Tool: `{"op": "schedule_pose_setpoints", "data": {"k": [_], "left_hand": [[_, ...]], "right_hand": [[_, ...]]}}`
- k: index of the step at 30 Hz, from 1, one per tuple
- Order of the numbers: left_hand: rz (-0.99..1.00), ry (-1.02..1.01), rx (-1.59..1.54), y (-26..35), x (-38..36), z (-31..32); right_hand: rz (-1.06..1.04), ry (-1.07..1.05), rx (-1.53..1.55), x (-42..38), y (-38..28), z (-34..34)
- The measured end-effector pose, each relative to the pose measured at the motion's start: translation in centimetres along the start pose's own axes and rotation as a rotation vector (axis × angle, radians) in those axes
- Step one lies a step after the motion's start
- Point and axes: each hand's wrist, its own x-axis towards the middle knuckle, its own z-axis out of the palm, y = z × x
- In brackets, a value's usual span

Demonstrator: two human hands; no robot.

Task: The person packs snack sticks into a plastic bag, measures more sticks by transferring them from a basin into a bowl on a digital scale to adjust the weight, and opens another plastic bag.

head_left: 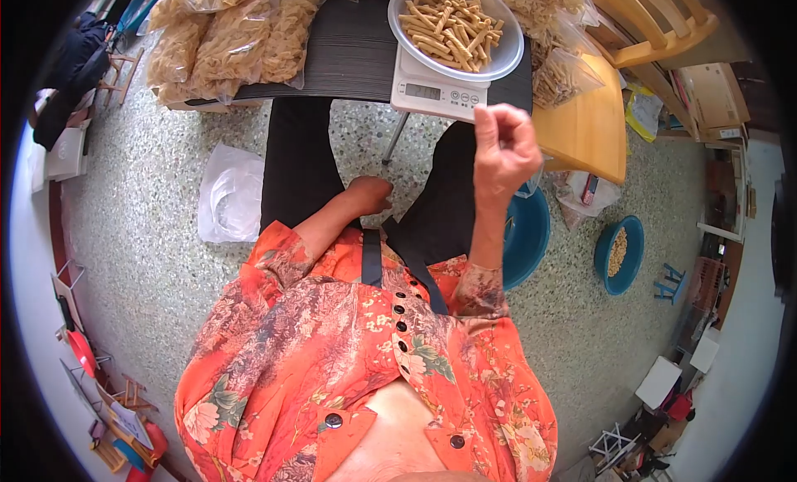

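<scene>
My right hand (508, 150) is up in the air, close to the front right corner of the white scale (440, 98). My thumb points up and my fingers are bent in toward it, but I cannot tell if the tips touch or if they pinch something small. My left hand (371, 195) is down low between my legs, with the fingers curled in (I cannot see inside it, so I cannot tell if it holds a thing).

The scale sits at the front edge of the black counter (353, 46). A round see-through bowl (397, 21) is on top of it, and lots of short brown sticks (448, 29) lie in a messy pile inside the bowl. The scale has a little gray screen, but the numbers are too blurry to read.

Puffy clear bags (237, 50) full of wavy tan bits are on the left side of the counter. More full bags (552, 67) are just to the right of the bowl, near a yellow wooden chair (585, 117).

On the speckled floor (158, 208) there is a crinkly white plastic bag (232, 195) by my left leg. A big blue tub (531, 233) is beside my right arm, and a smaller blue tub (631, 262) with pale bits in it is farther right
</scene>
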Motion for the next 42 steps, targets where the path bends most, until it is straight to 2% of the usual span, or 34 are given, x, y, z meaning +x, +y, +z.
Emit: {"op": "schedule_pose_setpoints", "data": {"k": [8, 12, 14, 19, 22, 25, 26, 29, 30, 32, 34, 37, 38, 42], "left_hand": [[-0.007, 0.013, -0.006, -0.2, 0.2, 0.4], [-0.008, 0.018, -0.027, 0.1, 0.2, 0.5], [-0.019, 0.017, -0.023, 0.3, 0.2, 0.5], [-0.024, 0.011, -0.037, 0.8, -0.1, -0.1], [-0.014, 0.026, -0.039, 0.7, 0.0, 0.2], [-0.004, 0.031, -0.034, 0.6, 0.0, 0.3], [-0.002, 0.028, -0.032, 0.6, 0.1, 0.3], [0.006, 0.027, -0.020, 0.7, 0.1, 0.4], [0.001, 0.018, -0.023, 0.7, 0.0, 0.4], [0.009, -0.003, -0.016, 0.7, 0.0, 0.3], [0.009, -0.002, -0.021, 0.5, 0.0, 0.6], [-0.001, -0.004, -0.019, 0.5, 0.2, 0.6], [-0.013, -0.010, -0.014, 0.6, 0.1, 0.5], [-0.007, -0.003, -0.016, 0.3, 0.0, 0.8]], "right_hand": [[-0.246, -0.033, -0.212, 8.4, -0.1, 1.0], [-0.280, -0.139, -0.385, 10.0, 0.1, 1.9], [-0.363, -0.173, -0.557, 10.5, 0.4, 2.3], [-0.285, -0.230, -0.600, 10.8, 1.0, 3.1], [-0.307, -0.171, -0.549, 11.1, 1.0, 3.1], [-0.444, 0.039, -0.422, 11.6, -0.1, 2.2], [-0.442, 0.040, -0.425, 11.5, -0.5, 1.9], [-0.090, 0.076, 0.322, 10.1, -2.3, 0.4], [-0.080, 0.075, 0.321, 9.2, -2.6, -0.2], [0.258, -0.029, 0.994, 7.3, -2.9, -1.4], [0.500, -0.087, 1.290, 5.1, -1.5, -2.1], [0.762, -0.048, 1.527, 1.9, 0.0, -2.1], [0.814, 0.010, 1.433, 0.9, 0.6, -2.1], [0.918, 0.098, 1.443, -0.9, 2.2, -2.5]]}}
